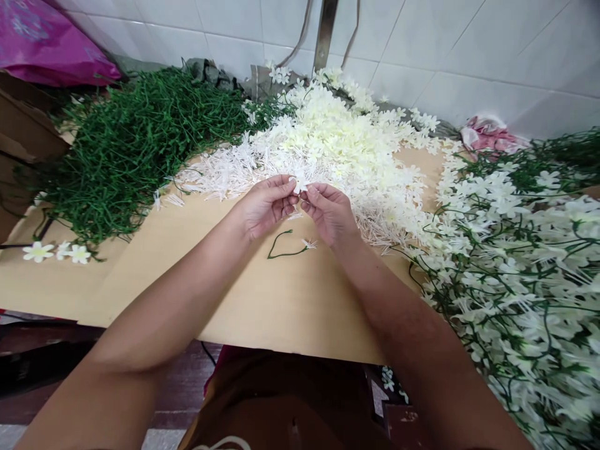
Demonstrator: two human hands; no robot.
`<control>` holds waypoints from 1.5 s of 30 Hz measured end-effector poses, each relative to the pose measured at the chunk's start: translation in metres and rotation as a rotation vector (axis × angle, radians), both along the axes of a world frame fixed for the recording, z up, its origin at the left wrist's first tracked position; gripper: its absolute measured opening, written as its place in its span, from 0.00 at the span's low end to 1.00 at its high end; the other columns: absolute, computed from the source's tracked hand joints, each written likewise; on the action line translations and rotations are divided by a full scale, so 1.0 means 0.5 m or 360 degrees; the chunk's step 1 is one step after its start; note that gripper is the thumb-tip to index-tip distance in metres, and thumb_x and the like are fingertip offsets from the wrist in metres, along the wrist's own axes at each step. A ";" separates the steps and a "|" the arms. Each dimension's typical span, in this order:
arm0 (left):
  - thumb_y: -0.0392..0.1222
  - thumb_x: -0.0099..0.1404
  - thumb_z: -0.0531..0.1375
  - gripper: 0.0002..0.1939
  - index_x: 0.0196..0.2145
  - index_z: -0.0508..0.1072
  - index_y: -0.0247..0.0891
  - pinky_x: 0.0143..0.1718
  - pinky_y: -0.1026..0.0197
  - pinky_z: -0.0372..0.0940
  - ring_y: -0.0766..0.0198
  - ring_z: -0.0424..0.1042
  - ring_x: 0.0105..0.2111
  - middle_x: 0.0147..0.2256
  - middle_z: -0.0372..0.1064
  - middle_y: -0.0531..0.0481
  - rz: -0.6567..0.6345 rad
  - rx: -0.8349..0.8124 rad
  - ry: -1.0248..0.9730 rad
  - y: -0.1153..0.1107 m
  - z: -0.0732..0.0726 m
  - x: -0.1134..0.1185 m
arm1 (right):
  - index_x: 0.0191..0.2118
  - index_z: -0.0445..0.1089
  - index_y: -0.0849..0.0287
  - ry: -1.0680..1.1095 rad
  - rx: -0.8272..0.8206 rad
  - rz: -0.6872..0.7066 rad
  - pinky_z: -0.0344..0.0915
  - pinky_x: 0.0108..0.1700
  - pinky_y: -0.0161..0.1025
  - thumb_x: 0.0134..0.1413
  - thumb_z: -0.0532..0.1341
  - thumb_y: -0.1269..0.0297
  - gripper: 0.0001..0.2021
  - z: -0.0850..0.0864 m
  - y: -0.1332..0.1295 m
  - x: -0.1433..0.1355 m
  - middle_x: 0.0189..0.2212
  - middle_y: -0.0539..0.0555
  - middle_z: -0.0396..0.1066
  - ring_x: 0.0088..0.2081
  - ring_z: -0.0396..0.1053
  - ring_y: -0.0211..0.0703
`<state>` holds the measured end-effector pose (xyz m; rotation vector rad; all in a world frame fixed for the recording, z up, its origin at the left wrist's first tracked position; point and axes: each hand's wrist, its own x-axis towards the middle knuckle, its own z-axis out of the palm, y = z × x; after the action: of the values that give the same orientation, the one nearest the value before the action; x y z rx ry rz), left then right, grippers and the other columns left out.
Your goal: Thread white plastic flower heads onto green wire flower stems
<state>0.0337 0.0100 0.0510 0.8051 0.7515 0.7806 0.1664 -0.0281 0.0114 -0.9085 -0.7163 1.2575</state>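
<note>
Between the fingertips of my left hand and my right hand is a small white artificial flower, pinched from both sides above the cardboard. Both hands are closed, thumbs against the fingers. Below them a green plastic stem lies bent on the cardboard, a white stamen piece at its right end. Just beyond my hands spreads a heap of loose white and pale yellow flower heads, with thin white stamen pieces along its near left side.
A mound of green stems stands at the left, near a purple bag. Assembled white flowers on stems pile up at the right. A few flowers lie at the cardboard's left. A tiled wall rises behind.
</note>
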 end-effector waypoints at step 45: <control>0.26 0.52 0.62 0.08 0.28 0.67 0.35 0.24 0.72 0.60 0.75 0.68 0.20 0.20 0.66 0.58 0.0200 0.0150 0.0200 -0.004 0.002 0.005 | 0.28 0.69 0.57 -0.0686 0.0331 -0.0574 0.71 0.33 0.38 0.42 0.68 0.52 0.14 0.003 -0.002 -0.027 0.27 0.48 0.70 0.29 0.69 0.35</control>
<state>0.0360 0.0080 0.0518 0.9044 0.8892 0.8891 0.1531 -0.0290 0.0127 -1.0914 -0.9513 0.6598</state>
